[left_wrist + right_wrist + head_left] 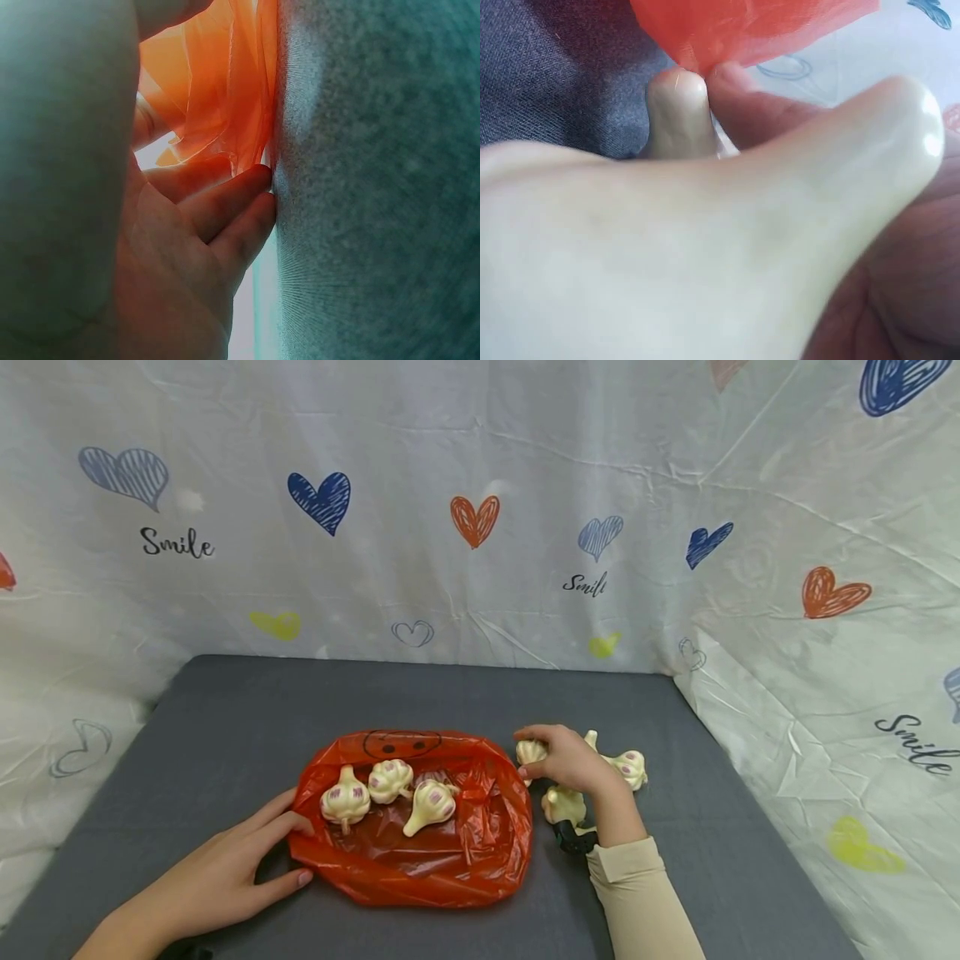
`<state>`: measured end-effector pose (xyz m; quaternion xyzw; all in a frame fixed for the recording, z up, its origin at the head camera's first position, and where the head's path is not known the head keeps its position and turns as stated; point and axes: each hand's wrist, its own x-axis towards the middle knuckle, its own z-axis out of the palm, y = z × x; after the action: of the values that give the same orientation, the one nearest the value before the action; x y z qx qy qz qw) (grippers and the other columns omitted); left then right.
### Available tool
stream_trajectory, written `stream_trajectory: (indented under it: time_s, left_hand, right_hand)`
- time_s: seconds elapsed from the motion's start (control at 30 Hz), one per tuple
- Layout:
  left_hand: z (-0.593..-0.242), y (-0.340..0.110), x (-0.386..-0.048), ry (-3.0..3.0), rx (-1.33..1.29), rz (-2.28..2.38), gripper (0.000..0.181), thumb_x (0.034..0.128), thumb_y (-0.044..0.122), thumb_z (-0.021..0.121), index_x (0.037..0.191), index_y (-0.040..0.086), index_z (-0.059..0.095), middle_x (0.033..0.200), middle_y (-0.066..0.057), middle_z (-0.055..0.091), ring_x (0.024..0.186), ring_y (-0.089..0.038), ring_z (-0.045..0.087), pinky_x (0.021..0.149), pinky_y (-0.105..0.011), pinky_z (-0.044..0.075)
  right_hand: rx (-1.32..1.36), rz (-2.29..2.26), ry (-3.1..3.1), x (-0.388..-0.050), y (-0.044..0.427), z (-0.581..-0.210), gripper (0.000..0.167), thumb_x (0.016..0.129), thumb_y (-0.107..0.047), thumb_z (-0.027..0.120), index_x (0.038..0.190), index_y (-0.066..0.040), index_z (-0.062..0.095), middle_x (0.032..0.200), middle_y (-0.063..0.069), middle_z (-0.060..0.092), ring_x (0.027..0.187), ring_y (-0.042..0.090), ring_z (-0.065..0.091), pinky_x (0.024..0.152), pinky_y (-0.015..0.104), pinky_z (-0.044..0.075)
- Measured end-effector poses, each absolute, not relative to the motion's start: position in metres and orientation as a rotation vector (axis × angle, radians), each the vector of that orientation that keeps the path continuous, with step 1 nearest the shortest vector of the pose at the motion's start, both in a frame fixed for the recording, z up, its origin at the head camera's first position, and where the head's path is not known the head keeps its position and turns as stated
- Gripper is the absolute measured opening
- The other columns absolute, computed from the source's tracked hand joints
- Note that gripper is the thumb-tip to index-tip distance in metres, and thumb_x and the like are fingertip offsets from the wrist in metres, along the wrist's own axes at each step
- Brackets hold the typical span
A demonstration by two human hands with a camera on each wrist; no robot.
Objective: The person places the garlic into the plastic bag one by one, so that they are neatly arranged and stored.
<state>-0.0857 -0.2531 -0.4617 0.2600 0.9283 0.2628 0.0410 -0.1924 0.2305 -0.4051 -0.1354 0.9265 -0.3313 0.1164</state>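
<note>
A red plastic bag (480, 827) lies wide-mouthed on the table, with three garlic bulbs (431, 803) inside toward its left. My left hand (225, 868) rests at the bag's left rim, fingers extended and thumb spread apart; its fingers (225, 202) touch the bag and the tabletop in the left wrist view. At the bag's right side, my right hand (573, 764) pinches a garlic bulb (531, 752) between thumb and fingers. Another bulb (564, 806) lies under the right wrist and fills much of the right wrist view. Beyond that hand sits one more bulb (632, 768), with a stem (592, 739) alongside.
A dark grey cloth covers the table (247, 710). Behind it and along the right hangs a pale curtain (420, 443) printed with hearts and words. A small black device (575, 838) sits at the right wrist.
</note>
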Motion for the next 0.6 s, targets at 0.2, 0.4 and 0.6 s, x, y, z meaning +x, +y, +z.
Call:
stream_trajectory:
  time_s: [0.2, 0.4, 0.6]
  left_hand:
    - [-0.4628, -0.2535, -0.0862, 2.837, 0.797, 0.816, 0.038, 0.0969, 0.069, 0.073, 0.125, 0.046, 0.061, 0.168, -0.015, 0.043, 0.138, -0.036, 0.062, 0.092, -0.046, 0.061]
    - [-0.4628, -0.2539, -0.0863, 2.828, 0.8, 0.833, 0.037, 0.0971, 0.068, 0.073, 0.124, 0.047, 0.061, 0.169, -0.014, 0.042, 0.139, -0.036, 0.061, 0.092, -0.044, 0.061]
    - [-0.4623, -0.2539, -0.086, 2.819, 0.796, 0.839, 0.037, 0.097, 0.068, 0.073, 0.124, 0.046, 0.061, 0.17, -0.014, 0.041, 0.14, -0.036, 0.06, 0.092, -0.044, 0.061]
  right_hand:
    - [-0.372, -0.905, 2.678, -0.1932, 0.2312, -0.4067, 0.064, 0.091, -0.013, 0.088, 0.15, -0.005, 0.065, 0.144, 0.013, 0.067, 0.126, 0.031, 0.064, 0.105, 0.052, 0.054]
    - [-0.366, -0.865, 2.634, -0.1929, 0.231, -0.4078, 0.071, 0.086, -0.008, 0.089, 0.151, -0.003, 0.062, 0.144, 0.013, 0.067, 0.126, 0.03, 0.064, 0.107, 0.053, 0.052]
    - [-0.389, -0.847, 2.651, -0.1932, 0.2314, -0.4084, 0.069, 0.087, -0.007, 0.088, 0.151, -0.004, 0.063, 0.146, 0.012, 0.066, 0.133, 0.033, 0.062, 0.11, 0.055, 0.05]
